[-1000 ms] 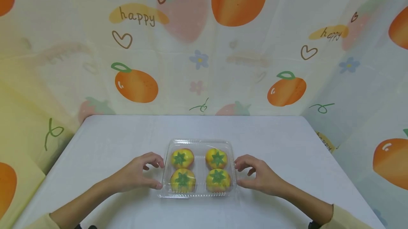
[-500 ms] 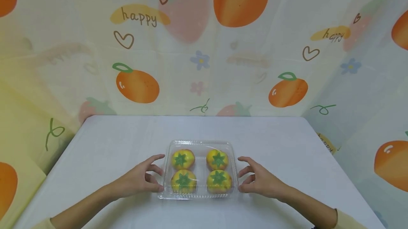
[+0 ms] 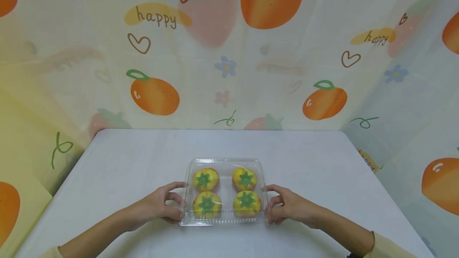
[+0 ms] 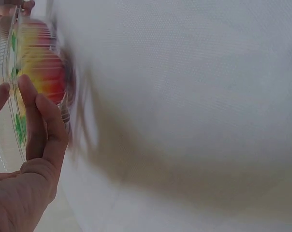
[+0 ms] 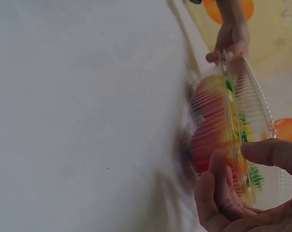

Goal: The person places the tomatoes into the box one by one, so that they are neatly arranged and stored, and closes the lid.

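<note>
A clear plastic clamshell container point(image 3: 226, 160) with a ribbed edge sits lid-down on the table in front of me, closed. Inside are several yellow-and-red fruits point(image 3: 206, 205), each with a green star-shaped top. At its left side my left hand point(image 3: 157, 207) holds the rim between thumb and fingers. My right hand point(image 3: 298, 210) grips the opposite rim the same way. In the left wrist view the fingertips point(image 4: 25, 83) lie against the ribbed side wall. The right wrist view shows the right thumb point(image 5: 267, 151) on the rim, with curled fingers below it.
A white-covered table point(image 3: 136, 154) surrounds the container. Behind it and along both sides hang curtains point(image 3: 222, 90) printed with oranges, strawberries and the word "happy".
Both hands have come in from beside the container, where their fingers were spread, and now pinch its left and right rims. The container has barely moved.
</note>
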`<state>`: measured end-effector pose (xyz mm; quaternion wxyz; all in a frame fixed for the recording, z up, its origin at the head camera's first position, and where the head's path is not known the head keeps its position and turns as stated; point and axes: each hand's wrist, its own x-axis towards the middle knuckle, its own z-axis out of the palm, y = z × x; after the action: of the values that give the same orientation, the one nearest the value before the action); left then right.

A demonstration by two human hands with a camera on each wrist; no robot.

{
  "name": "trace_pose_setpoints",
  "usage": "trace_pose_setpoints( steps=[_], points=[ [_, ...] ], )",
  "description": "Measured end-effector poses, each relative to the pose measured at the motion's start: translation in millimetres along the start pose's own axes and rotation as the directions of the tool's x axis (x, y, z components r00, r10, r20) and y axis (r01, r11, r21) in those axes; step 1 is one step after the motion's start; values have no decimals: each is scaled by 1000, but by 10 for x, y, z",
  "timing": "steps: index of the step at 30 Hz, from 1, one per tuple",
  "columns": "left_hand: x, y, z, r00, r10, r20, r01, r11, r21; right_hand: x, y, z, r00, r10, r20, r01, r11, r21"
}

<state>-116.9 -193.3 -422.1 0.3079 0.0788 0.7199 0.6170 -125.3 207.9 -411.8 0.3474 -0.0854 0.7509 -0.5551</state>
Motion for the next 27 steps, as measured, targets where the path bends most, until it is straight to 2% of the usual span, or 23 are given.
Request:
trace_pose_setpoints(
  steps=[10,23,27],
  points=[
    [-17,-13,53,999,-28,26,30,997,-73,-6,-29,-3,999,-26,24,25,999,22],
    [-11,-32,58,999,-37,25,38,996,-83,3,-15,-9,999,-6,40,4,999,41],
    [-16,-27,47,999,-31,43,35,996,-84,9,-11,-6,999,-7,49,4,999,54]
  ],
)
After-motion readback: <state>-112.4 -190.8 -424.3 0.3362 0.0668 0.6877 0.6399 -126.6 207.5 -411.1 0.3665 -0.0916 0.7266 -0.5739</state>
